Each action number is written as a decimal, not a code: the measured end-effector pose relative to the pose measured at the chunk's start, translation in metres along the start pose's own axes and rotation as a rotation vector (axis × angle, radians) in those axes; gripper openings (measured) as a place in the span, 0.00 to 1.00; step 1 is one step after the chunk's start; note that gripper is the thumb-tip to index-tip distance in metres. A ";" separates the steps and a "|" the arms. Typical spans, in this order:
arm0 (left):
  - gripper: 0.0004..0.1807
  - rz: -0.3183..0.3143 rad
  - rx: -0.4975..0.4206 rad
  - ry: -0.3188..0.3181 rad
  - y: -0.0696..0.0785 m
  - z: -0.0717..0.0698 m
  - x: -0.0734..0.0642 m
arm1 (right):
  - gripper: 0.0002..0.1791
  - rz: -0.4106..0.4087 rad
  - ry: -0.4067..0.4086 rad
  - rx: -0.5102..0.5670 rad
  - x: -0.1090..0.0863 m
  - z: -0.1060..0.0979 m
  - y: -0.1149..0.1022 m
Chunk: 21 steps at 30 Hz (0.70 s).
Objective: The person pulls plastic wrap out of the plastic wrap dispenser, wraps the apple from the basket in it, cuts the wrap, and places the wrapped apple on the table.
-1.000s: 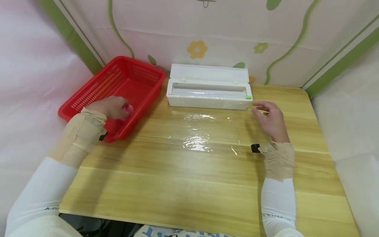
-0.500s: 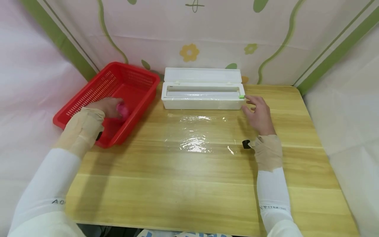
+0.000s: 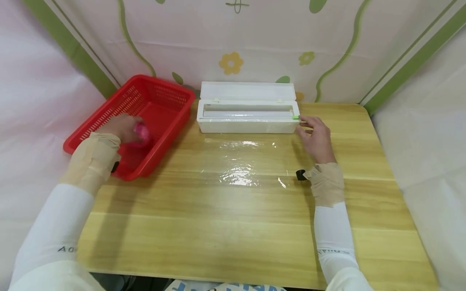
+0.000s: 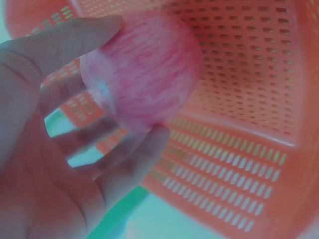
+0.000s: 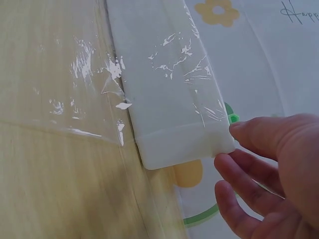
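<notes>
In the head view my left hand [image 3: 121, 126] is inside the red basket [image 3: 169, 131] at the left, holding a pink-red apple [image 3: 141, 135]. The left wrist view shows the thumb and fingers round the streaked apple [image 4: 144, 69], over the basket's slotted wall. At the right end of a white cling film dispenser [image 3: 247, 126], my right hand [image 3: 316, 137] has its fingertips right at the corner. The thumb is beside the small green slider [image 5: 233, 118]. A sheet of clear cling film [image 3: 240, 161] runs from the dispenser's front down onto the table.
The dispenser's lid [image 3: 247, 91] stands raised at the back, near the flowered curtain [image 3: 269, 36]. The wooden table [image 3: 225, 238] extends to its front edge by the person's lap. White curtain panels border both sides.
My right hand has come in to the dispenser's end from just beside it. The left hand has shifted slightly within the basket, and more of the apple shows. The head view has tilted a little.
</notes>
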<state>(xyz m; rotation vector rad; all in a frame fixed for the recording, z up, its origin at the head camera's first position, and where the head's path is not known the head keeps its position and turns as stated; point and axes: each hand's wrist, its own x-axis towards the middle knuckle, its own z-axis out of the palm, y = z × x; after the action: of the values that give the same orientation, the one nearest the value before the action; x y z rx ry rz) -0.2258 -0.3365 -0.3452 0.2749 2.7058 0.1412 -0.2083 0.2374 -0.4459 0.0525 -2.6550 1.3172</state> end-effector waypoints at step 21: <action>0.37 0.011 -0.082 0.516 0.134 -0.037 -0.033 | 0.27 0.055 -0.008 0.023 -0.005 -0.017 -0.010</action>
<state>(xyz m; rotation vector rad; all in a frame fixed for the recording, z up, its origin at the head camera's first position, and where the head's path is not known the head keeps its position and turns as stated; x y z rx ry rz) -0.1887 -0.2153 -0.2802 0.2571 3.1974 0.3709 -0.2002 0.2442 -0.4290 -0.0130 -2.6659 1.3674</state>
